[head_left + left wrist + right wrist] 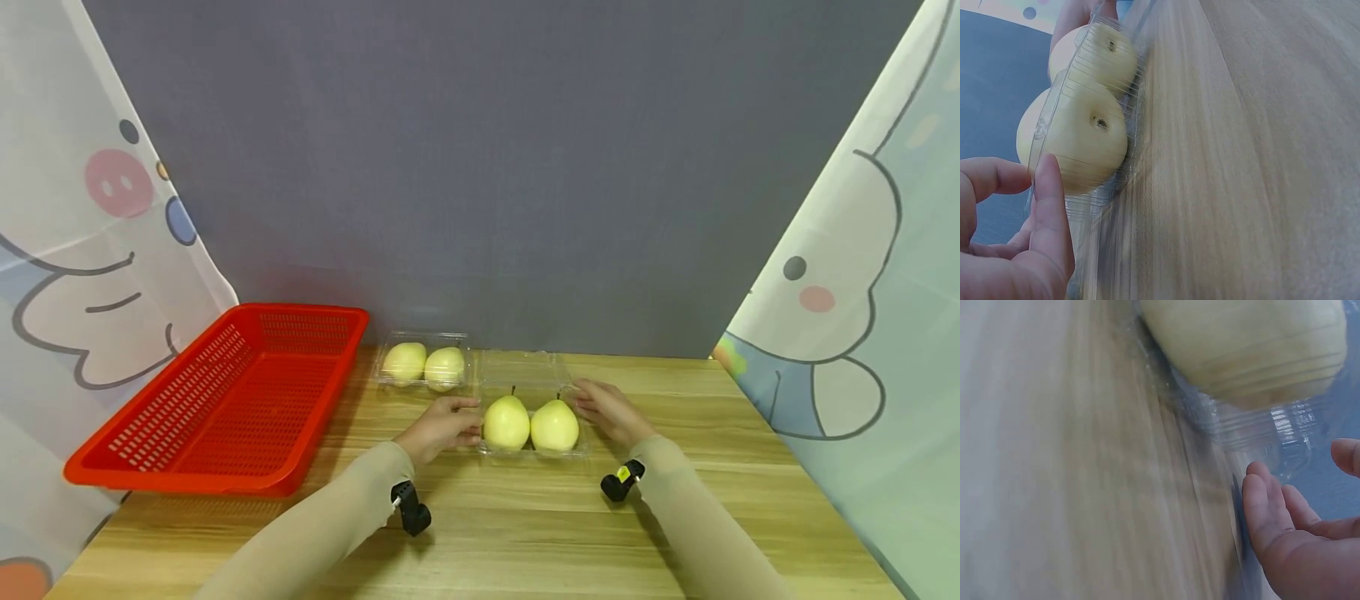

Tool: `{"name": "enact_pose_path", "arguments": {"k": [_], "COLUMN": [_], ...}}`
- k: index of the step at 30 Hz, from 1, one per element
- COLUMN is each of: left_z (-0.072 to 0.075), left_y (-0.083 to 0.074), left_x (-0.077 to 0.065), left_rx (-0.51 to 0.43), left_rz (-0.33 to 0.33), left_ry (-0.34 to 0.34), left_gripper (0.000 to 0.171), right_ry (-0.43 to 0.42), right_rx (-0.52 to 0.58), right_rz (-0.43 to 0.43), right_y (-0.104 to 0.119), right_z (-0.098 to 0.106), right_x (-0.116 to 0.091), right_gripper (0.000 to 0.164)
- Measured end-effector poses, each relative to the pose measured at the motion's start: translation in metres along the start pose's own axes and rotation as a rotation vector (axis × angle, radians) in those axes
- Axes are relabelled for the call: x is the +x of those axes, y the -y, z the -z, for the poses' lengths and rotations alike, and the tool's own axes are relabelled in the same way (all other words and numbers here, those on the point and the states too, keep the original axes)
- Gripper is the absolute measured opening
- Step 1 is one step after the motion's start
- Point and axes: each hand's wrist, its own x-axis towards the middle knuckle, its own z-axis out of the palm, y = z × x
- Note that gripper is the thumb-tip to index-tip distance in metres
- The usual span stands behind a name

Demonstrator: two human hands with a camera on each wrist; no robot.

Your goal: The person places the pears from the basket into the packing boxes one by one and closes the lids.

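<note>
A clear plastic clamshell box (pixel 491 454) stands on the table with its lid (pixel 525 367) raised at the back. Two yellow-green pears, one on the left (pixel 507 423) and one on the right (pixel 555 427), sit side by side in it. At the box's left side, my left hand (pixel 442 429) pinches the rim between thumb and fingers (pixel 1050 206), as the left wrist view shows. My right hand (pixel 611 410) is by the opposite side, its fingers (pixel 1260 506) fairly straight and the thumb apart; whether they touch the plastic is unclear.
Behind and to the left stands a second clear box (pixel 382 375) with two pears inside. A red plastic basket (pixel 300 450) with slotted walls occupies the table's left side. A grey panel (pixel 487 183) rises along the back edge of the wooden table (pixel 525 533).
</note>
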Motion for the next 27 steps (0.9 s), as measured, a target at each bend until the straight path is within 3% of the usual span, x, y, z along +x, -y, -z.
{"name": "enact_pose_path", "arguments": {"k": [13, 27], "left_z": [0.000, 0.001], "left_y": [0.001, 0.001], "left_x": [0.002, 0.001], "left_rx": [-0.003, -0.012], "left_rz": [-0.003, -0.002], "left_ry": [-0.004, 0.003], "left_gripper": [0.059, 0.059], "right_ry": [-0.021, -0.058], "right_rx": [0.051, 0.080], "right_rz": [-0.053, -0.003], "right_y": [0.004, 0.002], "right_z": [-0.004, -0.009], "right_x": [0.017, 0.022], "right_gripper": [0.065, 0.060]}}
